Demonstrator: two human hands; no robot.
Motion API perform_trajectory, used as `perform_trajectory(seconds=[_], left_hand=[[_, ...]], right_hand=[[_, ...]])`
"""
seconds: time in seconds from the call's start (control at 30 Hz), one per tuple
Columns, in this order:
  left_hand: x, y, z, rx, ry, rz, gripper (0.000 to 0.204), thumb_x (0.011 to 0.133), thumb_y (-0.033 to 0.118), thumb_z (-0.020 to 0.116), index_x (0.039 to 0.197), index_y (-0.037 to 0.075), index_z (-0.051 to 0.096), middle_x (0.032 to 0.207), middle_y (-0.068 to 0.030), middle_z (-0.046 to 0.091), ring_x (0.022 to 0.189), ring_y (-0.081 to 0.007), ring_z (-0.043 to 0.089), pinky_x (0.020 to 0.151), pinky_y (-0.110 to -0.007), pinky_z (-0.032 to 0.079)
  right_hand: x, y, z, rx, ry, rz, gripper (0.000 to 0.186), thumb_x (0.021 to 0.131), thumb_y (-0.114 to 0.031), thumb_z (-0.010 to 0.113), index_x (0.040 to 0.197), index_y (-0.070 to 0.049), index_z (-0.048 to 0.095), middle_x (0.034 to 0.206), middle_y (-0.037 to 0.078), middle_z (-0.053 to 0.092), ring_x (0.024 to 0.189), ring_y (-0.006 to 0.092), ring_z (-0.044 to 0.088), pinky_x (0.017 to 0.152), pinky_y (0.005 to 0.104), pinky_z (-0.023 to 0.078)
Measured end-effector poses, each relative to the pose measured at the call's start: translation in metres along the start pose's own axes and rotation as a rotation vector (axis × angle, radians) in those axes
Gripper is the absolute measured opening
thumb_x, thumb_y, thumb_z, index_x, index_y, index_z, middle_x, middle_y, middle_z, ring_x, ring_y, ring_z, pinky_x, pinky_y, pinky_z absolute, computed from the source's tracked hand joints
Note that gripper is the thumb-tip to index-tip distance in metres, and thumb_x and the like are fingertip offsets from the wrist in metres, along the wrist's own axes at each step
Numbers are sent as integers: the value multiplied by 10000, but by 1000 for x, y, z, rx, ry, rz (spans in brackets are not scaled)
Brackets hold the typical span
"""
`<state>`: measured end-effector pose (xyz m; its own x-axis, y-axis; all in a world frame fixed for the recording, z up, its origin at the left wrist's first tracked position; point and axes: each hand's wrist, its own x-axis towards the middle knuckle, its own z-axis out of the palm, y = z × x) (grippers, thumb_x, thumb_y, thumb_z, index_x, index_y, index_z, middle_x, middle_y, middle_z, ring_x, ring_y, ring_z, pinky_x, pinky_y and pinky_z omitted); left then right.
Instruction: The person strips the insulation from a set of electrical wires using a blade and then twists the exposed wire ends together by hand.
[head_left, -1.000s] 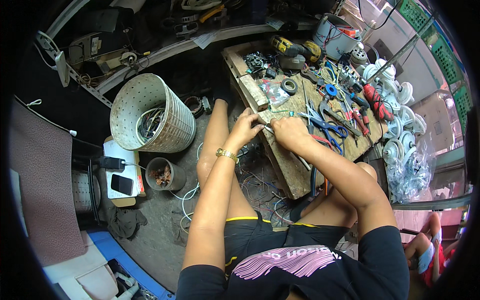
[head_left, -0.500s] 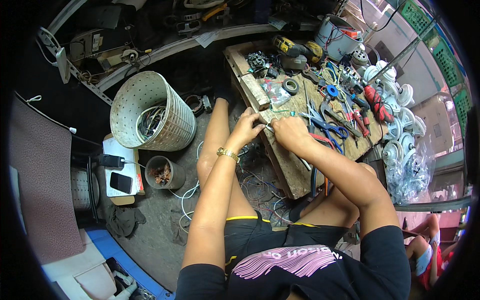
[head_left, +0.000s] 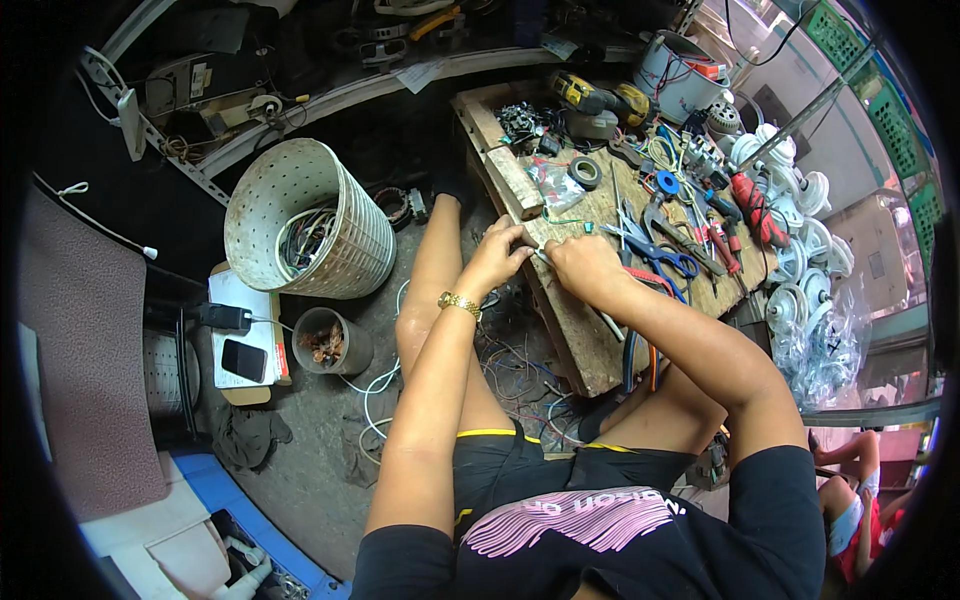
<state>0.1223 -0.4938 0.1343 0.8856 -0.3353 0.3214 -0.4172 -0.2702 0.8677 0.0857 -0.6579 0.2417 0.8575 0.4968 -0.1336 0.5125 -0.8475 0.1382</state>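
At the near left edge of the wooden bench (head_left: pixel 566 335), my two hands meet over a thin white cable (head_left: pixel 541 254). My left hand (head_left: pixel 497 255), with a gold watch at its wrist, is closed in a pinch on one side of it. My right hand (head_left: pixel 583 265) is closed around it on the other side, knuckles up, hiding most of what lies under the fingers. A short white length (head_left: pixel 610 325) shows below the right hand. Blue-handled scissors (head_left: pixel 655 253) and pliers with red-and-black handles (head_left: pixel 650 278) lie just right of that hand.
The bench carries a black tape roll (head_left: pixel 585 171), yellow-black cordless drill (head_left: pixel 583 93) and red power tool (head_left: pixel 757 208). White plastic parts (head_left: pixel 800 255) are heaped at right. A perforated bucket (head_left: pixel 365 235) and small bin (head_left: pixel 352 345) stand at left; loose wires (head_left: pixel 385 385) litter the floor.
Both hands stay together at the bench edge, still closed on the cable, with only a very slight shift. The whole view has moved a little.
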Motion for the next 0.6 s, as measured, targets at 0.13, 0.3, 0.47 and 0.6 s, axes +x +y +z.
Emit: perform_trajectory(seconds=[0.13, 0.3, 0.47, 0.6], left_hand=[[2, 0, 2, 32, -22, -7, 159, 742, 65, 677, 883, 18, 619, 946, -171, 500, 965, -337, 510, 862, -378, 411], [1, -1, 3, 24, 11, 27, 137, 742, 65, 668, 869, 26, 633, 938, -178, 522, 970, -349, 524, 865, -393, 415], [2, 0, 3, 46, -20, 11, 157, 739, 72, 669, 887, 29, 635, 989, -176, 537, 1002, -358, 516, 881, -399, 413], [1, -2, 1, 43, -32, -3, 160, 742, 79, 668, 892, 36, 633, 984, -163, 551, 1009, -358, 511, 890, -407, 409]], right_hand=[[-3, 5, 3, 25, -18, 11, 184, 814, -127, 503, 858, -35, 656, 802, 169, 681, 720, 307, 682, 626, 412, 544], [-6, 4, 3, 50, -5, 20, 178, 816, -121, 497, 846, -32, 648, 789, 179, 675, 708, 323, 678, 624, 423, 543], [-9, 7, 7, 50, 26, 12, 172, 812, -115, 496, 837, -30, 643, 774, 189, 670, 701, 328, 677, 613, 426, 541], [-11, 5, 6, 50, 26, -1, 168, 812, -107, 489, 837, -27, 634, 768, 190, 668, 698, 333, 675, 609, 428, 540]])
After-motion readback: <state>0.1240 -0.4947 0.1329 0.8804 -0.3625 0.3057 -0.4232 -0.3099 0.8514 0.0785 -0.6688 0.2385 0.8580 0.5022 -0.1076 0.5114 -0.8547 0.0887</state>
